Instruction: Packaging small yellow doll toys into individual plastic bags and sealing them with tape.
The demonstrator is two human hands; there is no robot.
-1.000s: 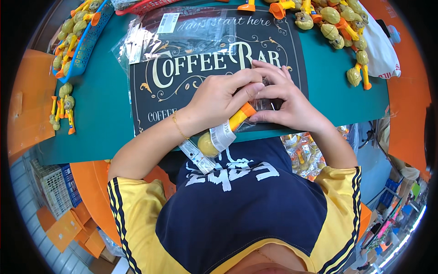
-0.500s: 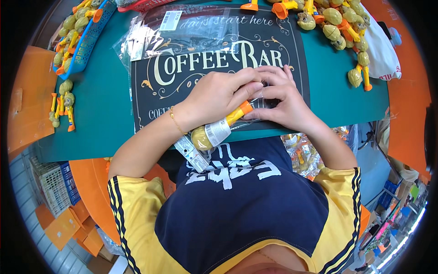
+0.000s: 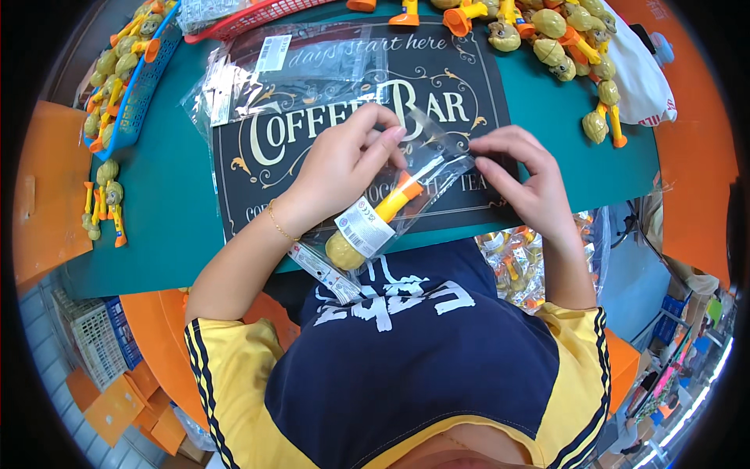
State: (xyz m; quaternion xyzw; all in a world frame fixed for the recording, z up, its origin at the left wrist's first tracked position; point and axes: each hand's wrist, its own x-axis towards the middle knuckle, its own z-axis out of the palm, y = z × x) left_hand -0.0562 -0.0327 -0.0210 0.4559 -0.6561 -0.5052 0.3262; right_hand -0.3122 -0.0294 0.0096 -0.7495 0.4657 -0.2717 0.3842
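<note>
A clear plastic bag is stretched out between my two hands above the dark printed mat. Inside it lies a toy with a ridged gold ball, a yellow stem and an orange end, a white barcode label around it. My left hand pinches the bag's upper left edge, thumb against fingers. My right hand grips the opposite corner between thumb and forefinger. Below my left wrist a printed strip pokes out beside the gold ball.
More clear bags lie flat on the mat. A blue basket of similar toys stands at the left, a red basket at the far edge. Loose toys heap at the far right, near a white sack. Bagged toys sit below the table edge.
My hands have moved apart, the right one going rightward and drawing the bag's end out. The toy's orange end, earlier close to my fingers, now shows in the spread bag.
</note>
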